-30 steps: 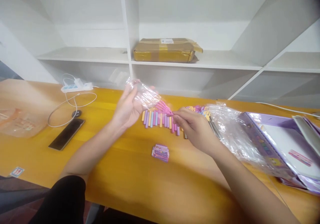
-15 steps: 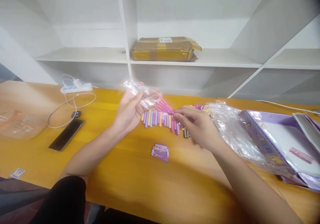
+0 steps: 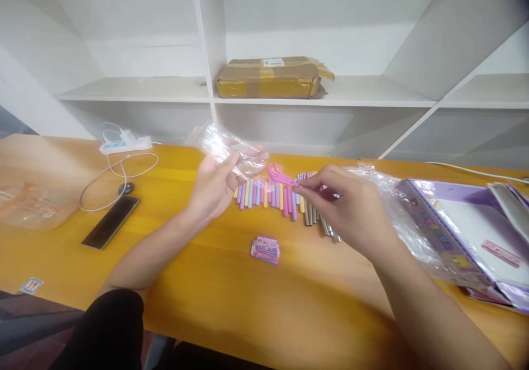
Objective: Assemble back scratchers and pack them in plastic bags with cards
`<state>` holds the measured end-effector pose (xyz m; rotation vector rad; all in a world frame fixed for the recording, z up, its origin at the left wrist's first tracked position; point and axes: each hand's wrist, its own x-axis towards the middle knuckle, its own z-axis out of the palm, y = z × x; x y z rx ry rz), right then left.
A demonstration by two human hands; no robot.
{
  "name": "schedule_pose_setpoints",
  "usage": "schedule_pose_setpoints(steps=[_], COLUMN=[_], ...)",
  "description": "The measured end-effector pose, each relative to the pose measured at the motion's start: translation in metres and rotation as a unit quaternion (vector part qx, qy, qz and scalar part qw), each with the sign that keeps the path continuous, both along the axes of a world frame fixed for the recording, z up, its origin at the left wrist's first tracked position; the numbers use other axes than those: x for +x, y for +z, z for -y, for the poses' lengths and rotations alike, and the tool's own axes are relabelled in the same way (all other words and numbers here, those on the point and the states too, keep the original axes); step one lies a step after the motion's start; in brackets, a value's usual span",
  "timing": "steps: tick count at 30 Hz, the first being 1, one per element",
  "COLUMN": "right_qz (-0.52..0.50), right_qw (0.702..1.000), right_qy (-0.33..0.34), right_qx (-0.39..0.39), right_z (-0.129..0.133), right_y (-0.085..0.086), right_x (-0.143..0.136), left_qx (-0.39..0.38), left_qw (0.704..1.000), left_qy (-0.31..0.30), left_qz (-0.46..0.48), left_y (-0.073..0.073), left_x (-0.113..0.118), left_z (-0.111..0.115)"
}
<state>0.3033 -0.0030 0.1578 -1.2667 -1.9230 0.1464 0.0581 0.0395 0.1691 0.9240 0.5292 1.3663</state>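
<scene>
Above the yellow-brown table (image 3: 185, 282), near its far edge, you held the pink hand-shaped piece (image 3: 280, 176) by its narrow end. Its long axis went mostly from left to right across your view, with a small slope: the end with the spread prongs was a little farther from you and pointed left, towards the clear bag (image 3: 229, 150), and the narrow end pointed right, into your fingertips. Your right hand (image 3: 351, 205) was closed in a pinch on this end, between the thumb and the forefinger, while the other fingers were bent behind and partly hidden.

Your left hand (image 3: 212, 188) was half open, palm turned inwards, and it had the bag gripped under the thumb, over the extended fingers. The bag rose to the upper left, away from the piece; which way its mouth was facing, I cannot tell.

Behind and below the piece in your view lay a row of coloured sticks (image 3: 265, 195), pointing roughly towards you. Just to their right were metal tubes (image 3: 309, 216), partly covered by your right hand. Nearer to you was a small pile of cards (image 3: 265, 250). Clear wrappings (image 3: 397, 205) and an open purple box (image 3: 438, 227) were at the right, and a dark phone (image 3: 111, 222) was at the left.
</scene>
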Motion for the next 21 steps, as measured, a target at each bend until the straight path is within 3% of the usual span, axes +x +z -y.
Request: schedule_pose_setpoints(steps=[4,7,11,16,21], right_qz=[0.125,0.197,0.23,0.178,0.152], right_qw=[0.983,0.962,0.953,0.969,0.976], right_qy=[-0.05,-0.081,-0.088,-0.056,-0.04], right_qx=[0.128,0.173,0.179,0.162,0.149], right_z=[0.011,0.019,0.024,0.021,0.017], right_y=[-0.003,-0.008,-0.01,-0.005,-0.003], right_x=[-0.008,-0.012,-0.015,-0.013,-0.013], left_qx=[0.001,0.016,0.023,0.019,0.017], left_qw=[1.0,0.999,0.999,1.0,0.999], left_qy=[-0.011,-0.012,-0.015,-0.007,-0.036], left_qz=[-0.015,-0.028,-0.03,-0.016,-0.03], left_y=[-0.005,-0.009,-0.013,-0.019,-0.025], left_x=[0.004,0.006,0.01,0.017,0.022], left_z=[0.002,0.003,0.004,0.009,0.012])
